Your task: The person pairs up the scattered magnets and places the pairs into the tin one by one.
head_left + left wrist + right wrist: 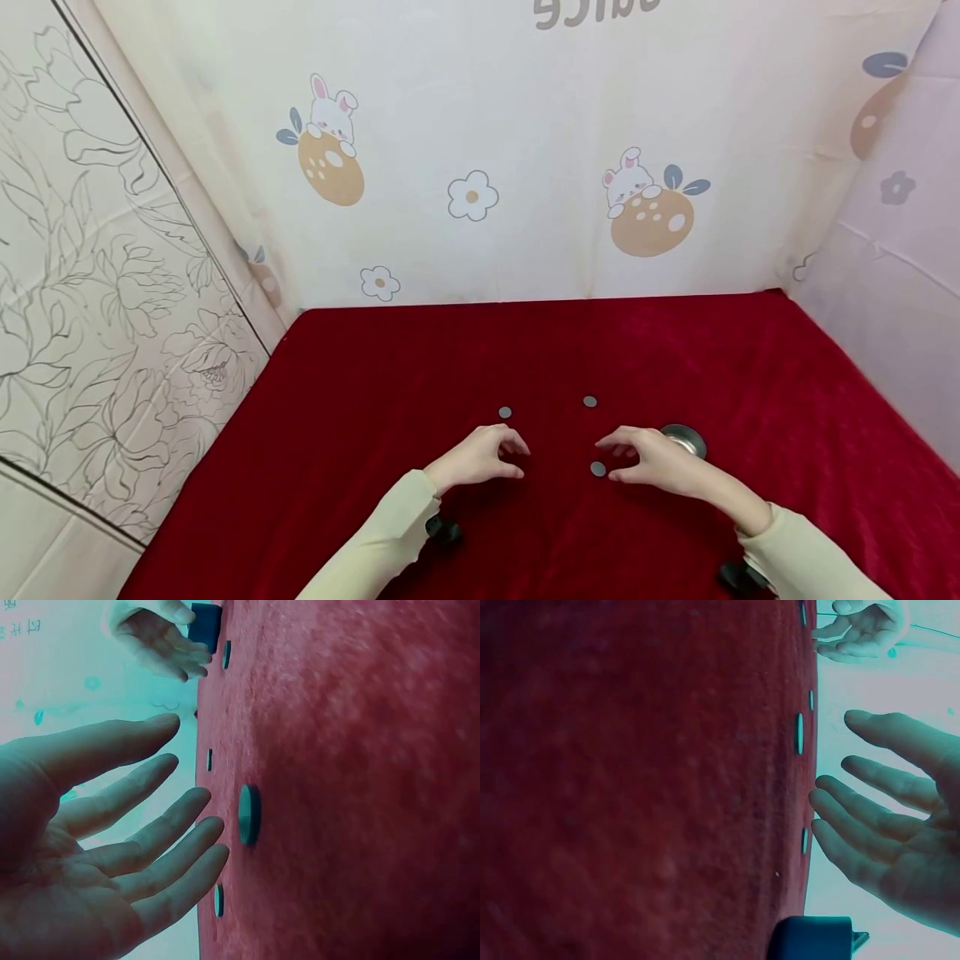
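My left hand (483, 456) hovers over the red cloth with relaxed, spread fingers and an empty palm. Opposite it, my right hand (652, 460) is also empty, its fingers loosely bent. Small grey round discs lie flat around them: one disc (506, 412) just beyond the left hand, another disc (590, 402) farther back, and a third disc (597, 469) by the right fingertips. The left wrist view shows a larger-looking disc (249, 815) close to the left fingertips. A round metal container (684, 442), shiny inside, stands behind the right hand, which partly hides it.
Red velvety cloth (405, 367) covers the table. A pale curtain (540, 100) with rabbit and flower prints rises along the back edge, and a flower-drawn panel (97, 275) stands at the left. In the right wrist view the container (814, 939) appears as a dark cylinder.
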Tool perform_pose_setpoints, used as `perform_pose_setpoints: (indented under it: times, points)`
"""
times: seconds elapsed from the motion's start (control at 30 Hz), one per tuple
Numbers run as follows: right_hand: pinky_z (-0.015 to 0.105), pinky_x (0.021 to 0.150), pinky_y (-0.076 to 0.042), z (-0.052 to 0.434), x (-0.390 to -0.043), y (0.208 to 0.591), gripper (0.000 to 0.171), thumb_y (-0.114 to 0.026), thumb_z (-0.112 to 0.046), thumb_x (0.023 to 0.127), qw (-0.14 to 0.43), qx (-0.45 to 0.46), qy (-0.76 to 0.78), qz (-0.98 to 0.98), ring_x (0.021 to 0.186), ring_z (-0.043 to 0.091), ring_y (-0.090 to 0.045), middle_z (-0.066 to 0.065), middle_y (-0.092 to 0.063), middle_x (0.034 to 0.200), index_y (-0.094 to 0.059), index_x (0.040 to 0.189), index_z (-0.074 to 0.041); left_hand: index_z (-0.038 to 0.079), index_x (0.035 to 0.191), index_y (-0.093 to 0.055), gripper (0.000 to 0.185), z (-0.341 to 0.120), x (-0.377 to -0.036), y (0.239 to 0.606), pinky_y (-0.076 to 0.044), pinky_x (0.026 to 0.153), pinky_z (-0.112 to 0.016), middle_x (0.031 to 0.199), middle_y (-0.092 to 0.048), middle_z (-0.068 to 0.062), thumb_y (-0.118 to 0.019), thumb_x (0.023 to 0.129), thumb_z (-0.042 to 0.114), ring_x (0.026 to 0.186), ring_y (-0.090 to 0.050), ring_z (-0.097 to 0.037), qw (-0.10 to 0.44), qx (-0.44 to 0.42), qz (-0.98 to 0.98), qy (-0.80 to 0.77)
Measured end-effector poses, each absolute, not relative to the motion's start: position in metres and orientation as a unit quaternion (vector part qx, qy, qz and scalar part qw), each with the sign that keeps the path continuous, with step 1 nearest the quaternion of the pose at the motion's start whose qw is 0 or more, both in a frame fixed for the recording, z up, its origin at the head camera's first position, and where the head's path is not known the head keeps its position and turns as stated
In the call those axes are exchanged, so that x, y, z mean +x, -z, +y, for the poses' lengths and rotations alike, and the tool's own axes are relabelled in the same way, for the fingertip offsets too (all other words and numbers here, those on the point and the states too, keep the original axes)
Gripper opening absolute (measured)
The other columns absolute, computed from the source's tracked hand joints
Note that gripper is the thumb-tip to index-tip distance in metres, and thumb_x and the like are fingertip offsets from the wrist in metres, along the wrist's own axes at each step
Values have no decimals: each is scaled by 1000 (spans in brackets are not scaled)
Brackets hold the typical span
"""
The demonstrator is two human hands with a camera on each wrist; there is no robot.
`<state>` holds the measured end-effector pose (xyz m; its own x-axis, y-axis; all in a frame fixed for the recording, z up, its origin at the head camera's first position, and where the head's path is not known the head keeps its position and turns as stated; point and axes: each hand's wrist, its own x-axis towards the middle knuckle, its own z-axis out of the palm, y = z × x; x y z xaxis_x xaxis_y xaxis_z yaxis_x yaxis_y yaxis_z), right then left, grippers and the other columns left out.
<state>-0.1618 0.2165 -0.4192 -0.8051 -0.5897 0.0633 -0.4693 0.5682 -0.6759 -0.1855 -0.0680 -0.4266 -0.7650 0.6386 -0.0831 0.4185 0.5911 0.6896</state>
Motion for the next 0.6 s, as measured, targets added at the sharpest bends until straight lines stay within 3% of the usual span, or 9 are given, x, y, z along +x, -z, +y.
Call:
perform_pose_setpoints:
  times: [0.6]
  points:
    - [21, 60, -45, 204, -167, 430, 28, -70, -9, 73, 107, -310, 365, 871, 72, 13, -52, 2, -54, 84, -62, 97, 2, 8, 95, -64, 26, -75, -188, 433, -43, 66, -14, 85, -50, 4, -73, 71, 5, 73, -51, -4, 177, 318, 887, -283]
